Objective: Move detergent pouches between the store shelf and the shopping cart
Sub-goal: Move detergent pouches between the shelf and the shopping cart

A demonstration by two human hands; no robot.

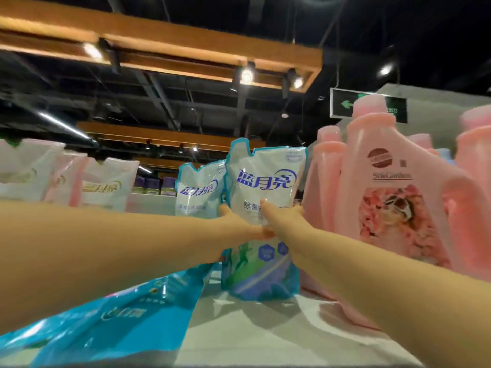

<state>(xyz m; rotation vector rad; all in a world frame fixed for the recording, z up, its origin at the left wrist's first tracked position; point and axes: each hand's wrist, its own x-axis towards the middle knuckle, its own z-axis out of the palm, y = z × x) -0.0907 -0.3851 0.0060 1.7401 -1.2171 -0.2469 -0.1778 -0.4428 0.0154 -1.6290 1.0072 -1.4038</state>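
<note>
Both hands are on one white-and-blue plastic detergent pouch (265,179) at centre frame. It's upright, base on or just above the pale grey shelf top (252,338); can't tell which.

Left hand (240,225) grips the pouch's left edge, fingers curled round behind. Right hand (283,217) holds the right edge, thumb across the front and fingers round the back. Both grip at mid-height.

Around it:
- second white-and-blue pouch (198,191) stands just behind, to the left of the held one, touching or nearly so
- flat blue plastic pouch (119,314) lies on the shelf at lower left of frame
- row of pink plastic bottles (393,197) just right of the held pouch
- white-and-pink pouches (106,185) at far left, well apart

Cart isn't in view, so there's no count of what's been moved. Direction is also unclear: this could be a set-down or a lift-off. My read is one transfer mid-step at the shelf end. If the flow is cartward, at least two more pouches here are left to handle.
</note>
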